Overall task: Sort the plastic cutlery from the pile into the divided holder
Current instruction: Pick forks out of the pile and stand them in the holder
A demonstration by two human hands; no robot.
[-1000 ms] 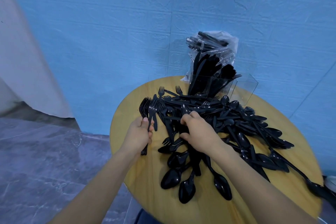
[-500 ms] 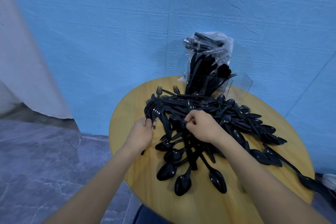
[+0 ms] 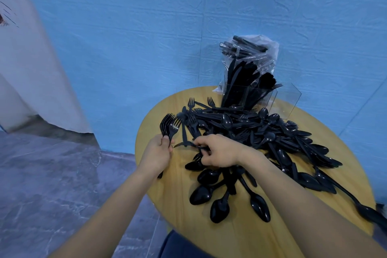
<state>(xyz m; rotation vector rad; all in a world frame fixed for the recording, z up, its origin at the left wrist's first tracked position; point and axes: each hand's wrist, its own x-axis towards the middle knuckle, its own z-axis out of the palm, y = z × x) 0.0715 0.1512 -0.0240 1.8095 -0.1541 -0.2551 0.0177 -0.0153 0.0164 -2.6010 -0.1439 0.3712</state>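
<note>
On the near part of the round wooden table [image 3: 240, 241], several black spoons [image 3: 219, 209] lie at the front of the pile with their bowls toward the person. Just beyond them, the right hand [image 3: 219, 151] pinches a single black fork [image 3: 184, 144] by its handle, prongs pointing left toward the other hand. The left hand [image 3: 157, 153], at the table's left edge, has its fingers curled round a bunch of forks [image 3: 168, 125] held upright, prongs up. Behind the hands the pile of cutlery [image 3: 261, 132] spreads across the middle and right of the table. Farthest back, the clear divided holder [image 3: 287, 98] stands near the blue wall [image 3: 146, 27], with black cutlery upright in its left compartments and a plastic bag [image 3: 257, 54] of more behind it.
</note>
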